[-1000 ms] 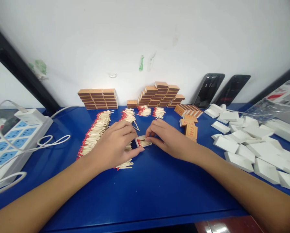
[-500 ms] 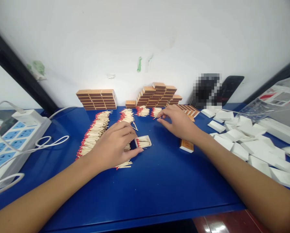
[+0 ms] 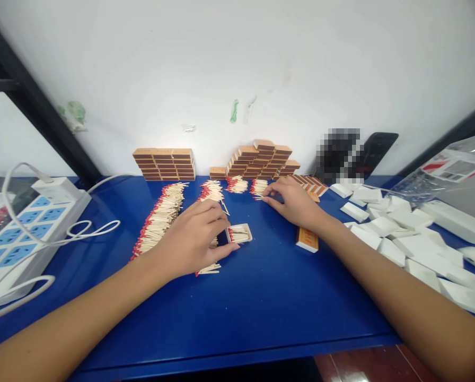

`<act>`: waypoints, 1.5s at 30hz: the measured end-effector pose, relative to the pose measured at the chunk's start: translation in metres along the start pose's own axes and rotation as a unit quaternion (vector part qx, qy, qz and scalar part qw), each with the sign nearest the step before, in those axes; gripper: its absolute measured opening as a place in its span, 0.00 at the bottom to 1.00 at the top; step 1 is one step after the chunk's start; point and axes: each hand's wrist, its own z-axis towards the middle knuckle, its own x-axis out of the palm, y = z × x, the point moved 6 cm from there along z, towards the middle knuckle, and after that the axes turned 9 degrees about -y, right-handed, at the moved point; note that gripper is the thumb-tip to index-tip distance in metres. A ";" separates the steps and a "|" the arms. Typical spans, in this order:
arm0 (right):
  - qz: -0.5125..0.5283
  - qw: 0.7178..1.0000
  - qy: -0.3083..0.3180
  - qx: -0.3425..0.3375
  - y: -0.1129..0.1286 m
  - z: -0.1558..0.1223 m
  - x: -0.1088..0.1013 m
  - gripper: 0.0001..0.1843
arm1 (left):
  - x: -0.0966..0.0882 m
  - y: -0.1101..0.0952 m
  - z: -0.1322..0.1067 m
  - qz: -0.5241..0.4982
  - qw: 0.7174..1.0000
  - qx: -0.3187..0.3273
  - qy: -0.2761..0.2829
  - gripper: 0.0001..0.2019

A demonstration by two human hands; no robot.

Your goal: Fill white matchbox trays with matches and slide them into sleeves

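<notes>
White tray [image 3: 251,232] holds pale, red-tipped matches [image 3: 240,234]; left hand [image 3: 193,239], half-open, braces it; right hand [image 3: 293,200], fingertips nearly pinched, meets a match pile [image 3: 258,187], grip unclear.

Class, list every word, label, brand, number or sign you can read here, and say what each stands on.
No text is legible.
Nearest orange cardboard matchbox: red characters, too small and blurred.
White printed label on the clear plastic bag: red print and a barcode-like block, too blurred.
Stacked orange-and-brown cardboard matchboxes: any print too small.
White cardboard tray at the left hand: none visible.
</notes>
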 end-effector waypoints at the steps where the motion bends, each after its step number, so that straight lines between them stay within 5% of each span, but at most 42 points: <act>1: 0.000 1.000 0.004 -0.002 0.000 0.000 0.000 0.05 | 0.000 0.000 0.000 -0.001 1.000 -0.001 0.002 0.13; 45: 0.024 0.998 0.054 0.002 0.011 0.000 -0.001 0.08 | 0.001 0.003 0.000 0.002 1.000 -0.007 0.013 0.13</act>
